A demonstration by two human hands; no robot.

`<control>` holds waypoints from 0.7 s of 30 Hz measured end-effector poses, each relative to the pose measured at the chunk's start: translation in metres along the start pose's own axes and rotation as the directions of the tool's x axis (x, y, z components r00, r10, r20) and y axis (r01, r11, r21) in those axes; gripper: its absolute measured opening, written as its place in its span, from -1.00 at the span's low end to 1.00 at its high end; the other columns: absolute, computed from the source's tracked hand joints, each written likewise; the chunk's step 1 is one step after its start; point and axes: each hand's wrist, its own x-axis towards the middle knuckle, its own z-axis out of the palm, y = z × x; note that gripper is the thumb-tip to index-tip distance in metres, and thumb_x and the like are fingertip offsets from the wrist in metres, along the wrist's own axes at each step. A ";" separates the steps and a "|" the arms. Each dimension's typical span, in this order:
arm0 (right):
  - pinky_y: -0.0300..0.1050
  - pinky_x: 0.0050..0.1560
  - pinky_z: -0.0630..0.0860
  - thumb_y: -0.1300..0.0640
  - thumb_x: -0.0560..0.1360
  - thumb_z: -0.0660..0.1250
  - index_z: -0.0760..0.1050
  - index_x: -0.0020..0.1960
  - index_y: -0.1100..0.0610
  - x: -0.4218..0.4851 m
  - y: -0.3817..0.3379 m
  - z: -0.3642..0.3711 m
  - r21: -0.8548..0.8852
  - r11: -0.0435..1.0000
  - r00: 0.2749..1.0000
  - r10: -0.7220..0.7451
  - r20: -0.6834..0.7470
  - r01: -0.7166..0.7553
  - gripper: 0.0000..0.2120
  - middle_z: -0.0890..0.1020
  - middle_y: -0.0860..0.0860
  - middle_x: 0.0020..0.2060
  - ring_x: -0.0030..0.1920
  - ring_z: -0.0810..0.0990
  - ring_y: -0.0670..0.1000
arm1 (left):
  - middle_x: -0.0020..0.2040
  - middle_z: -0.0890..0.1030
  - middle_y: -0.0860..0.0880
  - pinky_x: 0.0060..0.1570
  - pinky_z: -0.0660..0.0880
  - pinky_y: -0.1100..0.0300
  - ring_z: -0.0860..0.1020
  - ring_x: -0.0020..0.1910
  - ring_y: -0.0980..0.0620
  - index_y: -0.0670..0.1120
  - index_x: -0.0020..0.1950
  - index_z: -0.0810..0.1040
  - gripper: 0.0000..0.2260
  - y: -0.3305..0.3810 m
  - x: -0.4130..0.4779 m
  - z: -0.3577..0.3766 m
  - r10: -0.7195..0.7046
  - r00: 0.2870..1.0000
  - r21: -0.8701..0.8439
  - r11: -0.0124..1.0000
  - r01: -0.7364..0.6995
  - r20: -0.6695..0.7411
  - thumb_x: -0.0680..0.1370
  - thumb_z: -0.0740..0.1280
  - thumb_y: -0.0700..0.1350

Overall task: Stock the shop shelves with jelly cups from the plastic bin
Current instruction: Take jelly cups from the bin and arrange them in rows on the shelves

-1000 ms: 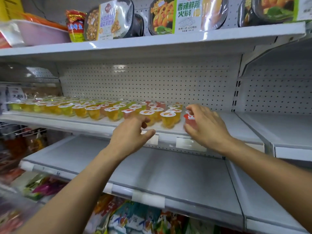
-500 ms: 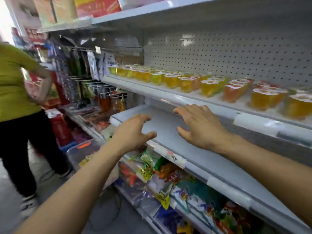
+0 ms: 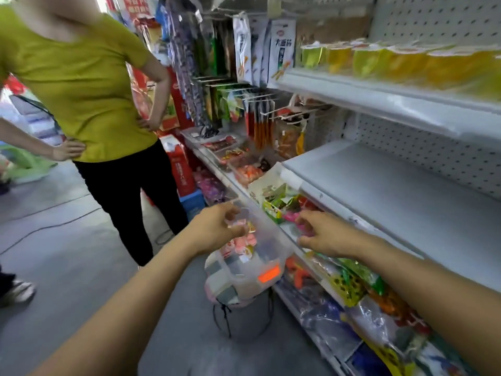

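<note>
One bystander [image 3: 81, 77] stands left, then the left hand [image 3: 217, 230], loosely curled and empty, one clear bin [image 3: 260, 283] of pink jelly cups [image 3: 244, 244], too blurred to count, the equally slack, empty right hand [image 3: 326, 237], and yellow cups [image 3: 379, 61] lining one top shelf [image 3: 379, 97].

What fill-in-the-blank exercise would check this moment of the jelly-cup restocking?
1. The left hand and right hand both reach toward the clear plastic ___.
2. The bystander in the aisle rests both hands on the ___.
3. The jelly cups on the upper shelf look mostly ___.
Missing words: bin; hips; yellow.
</note>
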 end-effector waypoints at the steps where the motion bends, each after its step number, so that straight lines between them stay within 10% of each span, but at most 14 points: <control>1: -0.03 0.00 0.51 0.04 0.49 0.33 0.42 0.15 0.05 0.017 0.000 0.011 0.036 0.999 1.000 0.015 0.016 -0.016 -0.75 0.54 -0.02 -0.01 -0.04 0.52 0.00 | 0.24 0.53 0.00 0.11 0.45 0.18 0.54 0.12 0.02 -0.08 0.38 0.44 -0.51 -0.014 0.010 0.003 -0.020 1.000 -0.007 1.000 0.020 0.022 0.52 0.39 0.09; 14: -0.15 -0.04 0.42 0.12 0.47 0.35 0.48 0.13 0.09 0.262 0.039 0.155 0.099 0.994 0.939 0.004 0.345 -0.041 -0.76 0.53 0.00 -0.03 -0.01 0.52 0.03 | 0.01 0.59 -0.04 -0.06 0.44 0.20 0.55 -0.03 0.01 -0.12 0.15 0.58 -0.72 -0.173 0.189 0.097 -0.298 0.918 -0.261 0.894 0.364 0.260 0.54 0.38 0.03; 21: -0.02 0.13 0.49 0.12 0.47 0.31 0.39 0.27 0.03 0.377 0.069 0.264 0.102 0.995 0.891 -0.029 0.453 -0.020 -0.62 0.52 0.08 0.19 0.19 0.52 0.18 | 0.30 0.54 -0.12 0.21 0.39 0.15 0.48 0.28 -0.11 -0.12 0.34 0.50 -0.60 -0.236 0.312 0.199 -0.336 0.867 -0.171 0.892 0.418 0.367 0.55 0.37 0.00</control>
